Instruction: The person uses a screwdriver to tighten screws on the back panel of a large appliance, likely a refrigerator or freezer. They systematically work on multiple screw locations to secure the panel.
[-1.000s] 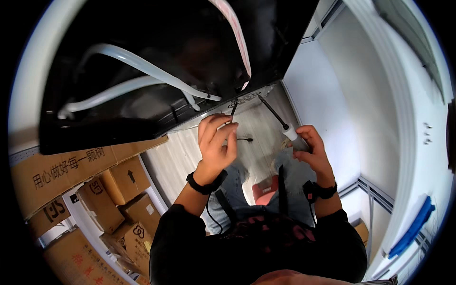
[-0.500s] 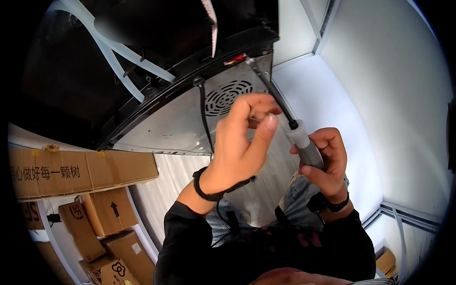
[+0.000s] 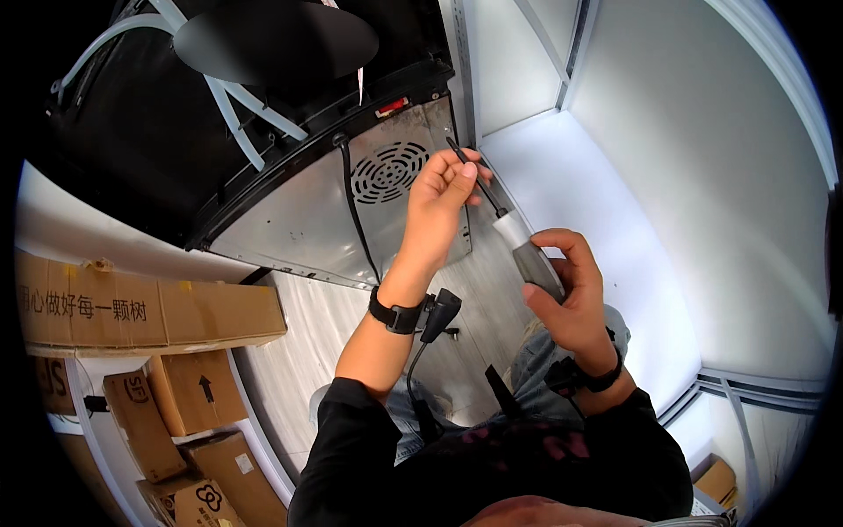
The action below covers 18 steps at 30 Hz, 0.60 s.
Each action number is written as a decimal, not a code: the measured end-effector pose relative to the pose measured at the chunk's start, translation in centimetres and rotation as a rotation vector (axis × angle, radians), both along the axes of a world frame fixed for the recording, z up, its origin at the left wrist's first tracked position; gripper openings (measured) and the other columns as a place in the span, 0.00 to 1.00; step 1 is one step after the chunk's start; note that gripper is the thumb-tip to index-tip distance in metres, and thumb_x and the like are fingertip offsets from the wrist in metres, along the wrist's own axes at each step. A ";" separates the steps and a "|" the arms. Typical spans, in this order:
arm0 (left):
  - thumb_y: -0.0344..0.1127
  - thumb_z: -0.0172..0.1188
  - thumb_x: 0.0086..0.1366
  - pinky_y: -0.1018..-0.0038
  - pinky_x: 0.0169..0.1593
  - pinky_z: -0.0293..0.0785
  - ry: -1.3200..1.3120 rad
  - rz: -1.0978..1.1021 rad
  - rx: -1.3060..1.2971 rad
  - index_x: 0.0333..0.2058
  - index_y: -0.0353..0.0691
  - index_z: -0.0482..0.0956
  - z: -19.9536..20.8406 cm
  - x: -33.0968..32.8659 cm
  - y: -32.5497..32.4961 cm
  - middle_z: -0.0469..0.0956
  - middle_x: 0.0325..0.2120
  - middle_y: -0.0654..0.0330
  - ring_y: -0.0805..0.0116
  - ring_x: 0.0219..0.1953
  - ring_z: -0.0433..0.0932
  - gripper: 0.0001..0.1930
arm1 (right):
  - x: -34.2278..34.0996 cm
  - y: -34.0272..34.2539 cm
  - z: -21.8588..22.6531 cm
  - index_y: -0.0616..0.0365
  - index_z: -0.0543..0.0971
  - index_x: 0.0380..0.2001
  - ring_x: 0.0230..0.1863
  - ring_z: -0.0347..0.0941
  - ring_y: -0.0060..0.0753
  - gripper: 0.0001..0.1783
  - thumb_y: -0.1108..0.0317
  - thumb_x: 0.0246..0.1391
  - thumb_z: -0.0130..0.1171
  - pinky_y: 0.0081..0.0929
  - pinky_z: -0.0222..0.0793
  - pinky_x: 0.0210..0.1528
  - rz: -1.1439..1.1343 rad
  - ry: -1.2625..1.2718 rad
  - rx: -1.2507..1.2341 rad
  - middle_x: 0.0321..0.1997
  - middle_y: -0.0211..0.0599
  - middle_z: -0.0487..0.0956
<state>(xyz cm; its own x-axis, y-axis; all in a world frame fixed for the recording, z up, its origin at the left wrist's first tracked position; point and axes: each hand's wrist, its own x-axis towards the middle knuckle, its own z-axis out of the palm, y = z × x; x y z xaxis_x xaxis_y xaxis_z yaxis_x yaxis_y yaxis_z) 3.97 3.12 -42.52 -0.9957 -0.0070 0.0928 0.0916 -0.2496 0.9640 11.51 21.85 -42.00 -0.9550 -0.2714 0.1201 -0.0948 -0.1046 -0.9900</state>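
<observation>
- Screwdriver (image 3: 538, 269): lies aslant between the two hands, beside the metal panel (image 3: 290, 221), tip upward; whether the tip touches the panel cannot be told.
- Right hand (image 3: 572, 294): fingers and thumb clamped around the grey handle, apparently for turning control.
- Left hand (image 3: 442, 189): thumb and fingertips pinched about the dark shaft near its tip, a placement that seems to steady it.
- Round vent (image 3: 391, 173): slotted, in the panel, left of the shaft.
- Black cable (image 3: 352, 195): hangs down the panel, clear of the screwdriver.
</observation>
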 end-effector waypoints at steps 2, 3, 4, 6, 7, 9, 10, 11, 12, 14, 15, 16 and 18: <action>0.38 0.49 0.67 0.77 0.42 0.66 0.007 0.042 -0.013 0.42 0.41 0.72 -0.6 -0.2 0.1 0.76 0.36 0.64 0.75 0.40 0.73 0.10 | -0.1 -0.1 -0.2 0.62 0.66 0.48 0.32 0.72 0.19 0.23 0.81 0.46 0.55 0.17 0.66 0.32 0.003 -0.012 0.030 0.39 0.34 0.72; 0.38 0.49 0.67 0.77 0.43 0.65 0.009 0.067 -0.023 0.42 0.42 0.72 -1.0 0.1 0.1 0.76 0.37 0.64 0.75 0.41 0.73 0.09 | 0.0 -0.2 -0.5 0.62 0.66 0.48 0.31 0.72 0.20 0.23 0.81 0.46 0.55 0.17 0.66 0.31 0.001 -0.003 0.020 0.39 0.34 0.72; 0.38 0.50 0.67 0.76 0.45 0.63 0.014 0.079 -0.035 0.43 0.43 0.71 -1.5 0.2 0.1 0.76 0.38 0.65 0.75 0.42 0.72 0.10 | 0.1 -0.4 -0.9 0.62 0.66 0.47 0.31 0.72 0.20 0.23 0.81 0.46 0.55 0.17 0.66 0.31 -0.002 0.005 0.010 0.39 0.35 0.72; 0.37 0.51 0.66 0.76 0.45 0.63 0.002 0.105 -0.013 0.44 0.43 0.71 -1.9 0.4 0.3 0.76 0.38 0.65 0.75 0.42 0.72 0.10 | 0.2 -0.7 -1.4 0.62 0.67 0.47 0.30 0.72 0.20 0.22 0.81 0.46 0.56 0.17 0.66 0.30 -0.012 -0.016 -0.010 0.39 0.35 0.73; 0.37 0.51 0.66 0.76 0.45 0.63 -0.001 0.114 0.001 0.44 0.43 0.71 -1.8 0.2 0.4 0.76 0.38 0.65 0.75 0.42 0.72 0.10 | 0.2 -0.9 -1.5 0.62 0.67 0.47 0.30 0.73 0.20 0.22 0.81 0.46 0.56 0.17 0.65 0.30 -0.017 -0.008 -0.021 0.38 0.35 0.73; 0.35 0.52 0.66 0.76 0.45 0.63 0.050 0.107 0.006 0.46 0.41 0.71 -1.4 -0.3 0.4 0.76 0.39 0.64 0.75 0.42 0.72 0.12 | 0.2 -1.3 -1.4 0.63 0.67 0.46 0.30 0.73 0.19 0.21 0.80 0.46 0.56 0.17 0.65 0.29 -0.031 0.007 -0.039 0.36 0.35 0.74; 0.35 0.52 0.66 0.76 0.44 0.64 0.080 0.103 0.023 0.47 0.40 0.71 -1.4 -0.6 0.3 0.76 0.39 0.63 0.74 0.43 0.72 0.12 | 0.2 -1.2 -0.9 0.63 0.67 0.46 0.28 0.72 0.18 0.21 0.79 0.46 0.56 0.17 0.65 0.27 -0.011 -0.032 -0.025 0.35 0.36 0.74; 0.35 0.52 0.65 0.77 0.44 0.64 0.112 0.101 0.039 0.47 0.39 0.71 -1.5 -0.7 0.3 0.76 0.39 0.62 0.74 0.43 0.72 0.13 | 0.3 -1.3 -0.8 0.63 0.67 0.46 0.28 0.72 0.18 0.21 0.80 0.46 0.56 0.17 0.65 0.26 -0.025 -0.003 -0.036 0.34 0.36 0.74; 0.34 0.52 0.65 0.78 0.44 0.64 0.118 0.121 0.040 0.47 0.39 0.71 -1.5 -0.9 0.5 0.75 0.40 0.62 0.74 0.43 0.72 0.13 | 0.2 -1.3 -0.7 0.63 0.67 0.45 0.27 0.72 0.18 0.21 0.80 0.46 0.56 0.17 0.65 0.26 -0.039 0.020 -0.044 0.34 0.35 0.74; 0.34 0.52 0.65 0.79 0.44 0.64 0.130 0.163 0.042 0.47 0.37 0.71 -1.2 -1.3 0.9 0.75 0.40 0.61 0.74 0.44 0.72 0.13 | -0.1 -1.3 -0.5 0.64 0.67 0.45 0.27 0.71 0.18 0.21 0.80 0.45 0.57 0.17 0.64 0.25 -0.055 0.035 -0.054 0.33 0.35 0.74; 0.34 0.52 0.65 0.80 0.43 0.64 0.128 0.176 0.048 0.47 0.37 0.71 -1.3 -1.3 0.9 0.75 0.40 0.61 0.74 0.44 0.72 0.13 | -0.2 -1.3 -0.4 0.64 0.67 0.45 0.27 0.71 0.18 0.21 0.80 0.45 0.57 0.17 0.64 0.25 -0.053 0.025 -0.060 0.33 0.35 0.74; 0.34 0.52 0.65 0.80 0.43 0.64 0.126 0.188 0.053 0.47 0.37 0.71 -1.3 -1.3 1.0 0.76 0.40 0.60 0.74 0.44 0.72 0.13 | -0.3 -1.3 -0.4 0.64 0.67 0.45 0.27 0.72 0.18 0.21 0.80 0.45 0.57 0.17 0.65 0.25 -0.050 0.015 -0.065 0.32 0.34 0.74; 0.34 0.52 0.65 0.81 0.43 0.64 0.127 0.200 0.057 0.47 0.37 0.71 -1.3 -1.4 1.0 0.76 0.41 0.60 0.74 0.45 0.72 0.13 | -0.4 -1.4 -0.5 0.63 0.67 0.46 0.27 0.72 0.18 0.21 0.80 0.46 0.56 0.17 0.65 0.25 -0.050 -0.007 -0.085 0.32 0.35 0.74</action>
<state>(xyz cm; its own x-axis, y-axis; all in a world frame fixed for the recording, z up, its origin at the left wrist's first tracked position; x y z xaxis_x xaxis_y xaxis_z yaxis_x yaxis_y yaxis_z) 2.56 4.10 -43.86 -0.9545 -0.2114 0.2106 0.2638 -0.2681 0.9266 11.09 20.43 -42.51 -0.9679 -0.2130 0.1337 -0.0948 -0.1832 -0.9785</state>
